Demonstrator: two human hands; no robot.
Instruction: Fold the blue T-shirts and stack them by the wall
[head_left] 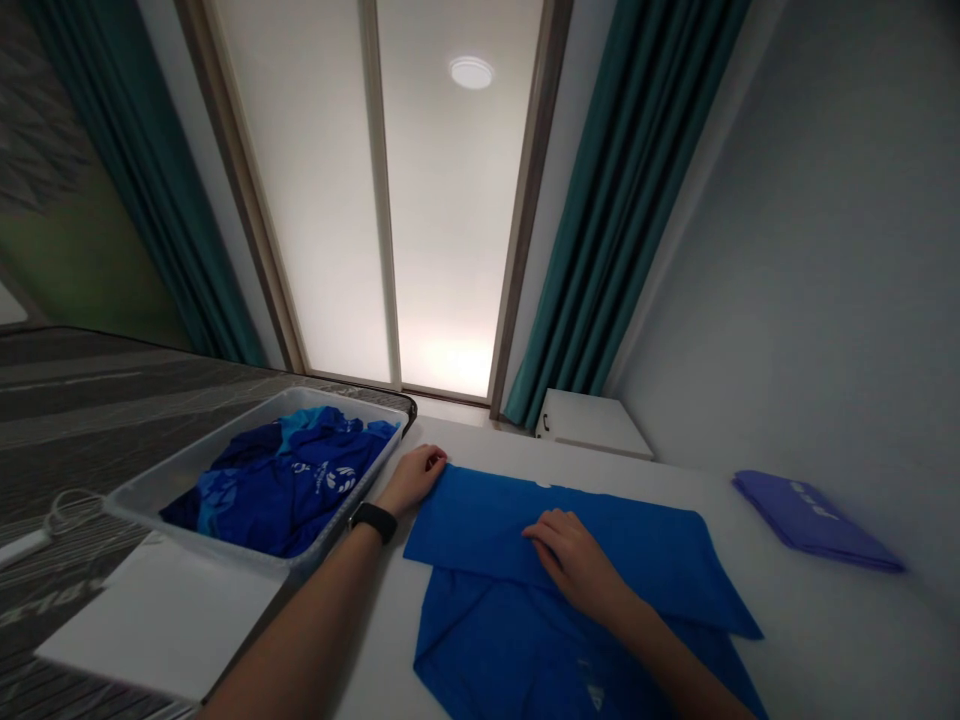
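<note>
White table [817,640] under my hands: blue garment [480,530] lying folded over, right hand [574,562] flat on it, left hand [411,480] at its corner; folded purple garment [814,522] well right of grip.

Single head-worn view, close above the table [817,640], facing forward and down; shirt [480,530] at 6 o'clock, window [442,200] at 12.

Left hand [411,480]: at the corner of the folded blue garment [480,530], just beside the grey plastic bin [202,450]; bin rim blocks any pass leftward.
Bin interior: heaped blue clothes [300,490] fill most of it.
Right hand [571,562]: on the garment, well apart from the left hand.
Passage right: white worktop [825,640] shows between garment and purple folded item [814,520].
Right limit: grey wall [825,300] beside the item.
Far limit: white cabinet [592,420] past the worktop's far edge.
</note>
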